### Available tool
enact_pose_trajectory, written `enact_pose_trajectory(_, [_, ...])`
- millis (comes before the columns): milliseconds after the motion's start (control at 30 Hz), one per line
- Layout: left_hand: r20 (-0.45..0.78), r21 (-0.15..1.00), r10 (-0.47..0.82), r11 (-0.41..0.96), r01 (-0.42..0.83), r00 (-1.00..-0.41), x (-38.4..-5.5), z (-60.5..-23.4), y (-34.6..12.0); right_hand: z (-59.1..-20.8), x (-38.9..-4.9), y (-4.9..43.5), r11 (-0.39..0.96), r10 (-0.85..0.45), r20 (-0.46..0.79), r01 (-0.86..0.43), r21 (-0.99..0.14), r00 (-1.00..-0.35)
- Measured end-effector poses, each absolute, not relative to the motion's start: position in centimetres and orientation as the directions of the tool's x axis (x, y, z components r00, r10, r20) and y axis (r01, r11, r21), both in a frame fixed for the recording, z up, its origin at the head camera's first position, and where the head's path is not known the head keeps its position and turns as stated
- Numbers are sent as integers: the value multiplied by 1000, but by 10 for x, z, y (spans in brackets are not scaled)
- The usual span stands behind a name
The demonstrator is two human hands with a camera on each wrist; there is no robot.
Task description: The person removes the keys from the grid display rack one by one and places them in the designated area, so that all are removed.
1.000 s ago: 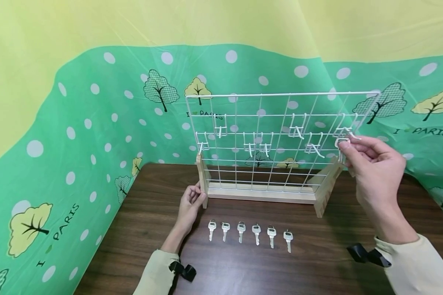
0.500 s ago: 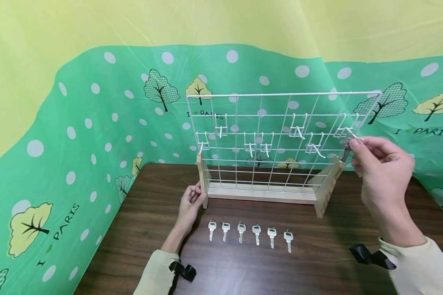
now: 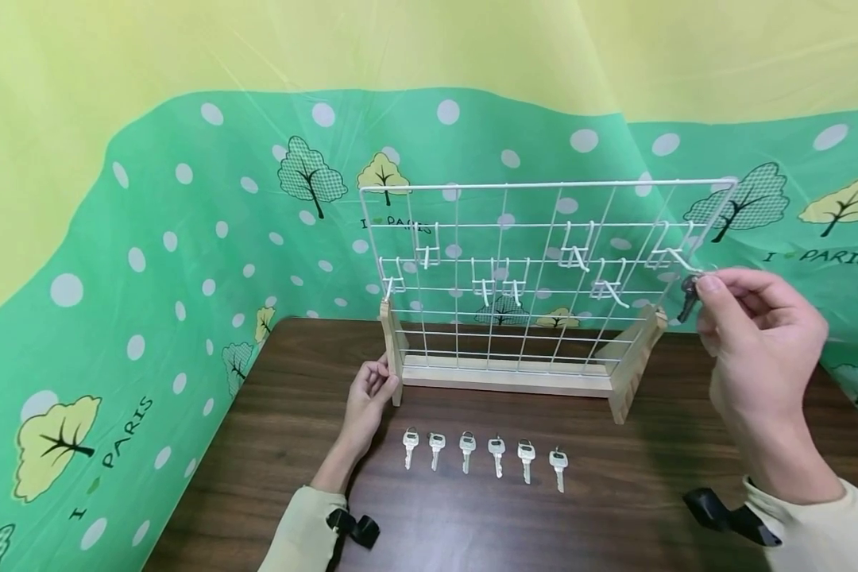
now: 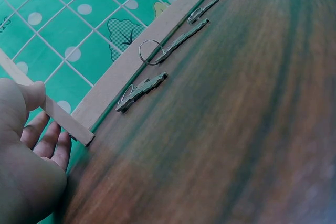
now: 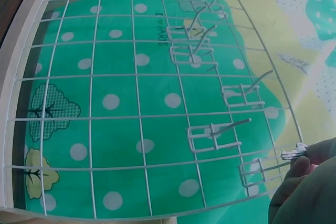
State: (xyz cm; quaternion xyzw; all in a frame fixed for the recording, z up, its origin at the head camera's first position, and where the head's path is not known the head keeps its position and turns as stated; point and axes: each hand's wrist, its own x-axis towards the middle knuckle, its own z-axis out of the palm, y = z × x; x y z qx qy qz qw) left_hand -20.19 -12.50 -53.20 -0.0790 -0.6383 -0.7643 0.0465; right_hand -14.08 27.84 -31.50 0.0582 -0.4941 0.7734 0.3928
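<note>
My right hand (image 3: 768,349) pinches a key (image 3: 689,298) between thumb and index finger, right at the tip of the upper-right white hook (image 3: 672,254). That key (image 5: 293,153) also shows in the right wrist view, at the fingertips beside the hook's end. The hook hangs on a white wire grid rack (image 3: 543,184) with wooden feet. At the rack's left side, my left hand (image 3: 366,405) holds the wooden end piece (image 3: 392,342) between thumb and fingers. In the left wrist view, the thumb lies against this wooden piece (image 4: 65,119).
Several keys (image 3: 496,454) with small rings lie in a row on the dark wooden table (image 3: 257,492) before the rack. More white hooks (image 3: 574,253) hang on the grid with nothing on them. A green and yellow patterned cloth (image 3: 186,318) stands behind and at the left.
My right hand has moved right and slightly down with the key, from over the upper-right hook's inner part to its tip. My left hand stays on the wooden end piece.
</note>
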Motion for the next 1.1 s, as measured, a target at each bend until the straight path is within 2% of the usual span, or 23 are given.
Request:
enact_pose_trajectory(400, [180, 969, 24, -177, 173, -983, -202, -532, -125, -328, -117, 282, -162, 438, 522, -636, -755, -732])
enact_pose_trajectory(600, [178, 970, 21, -171, 172, -984, -201, -532, -125, -346, -104, 287, -157, 417, 463, -564, -811, -782])
enact_pose_trajectory(900, [172, 972, 15, -165, 167, -985, -200, -531, -124, -385, -85, 301, 29, 309, 404, -416, -909, -861])
enact_pose_trajectory(1100, [169, 973, 11, -161, 165, -986, -201, -530, -124, -414, -79, 298, 12, 295, 299, -309, -951, -907])
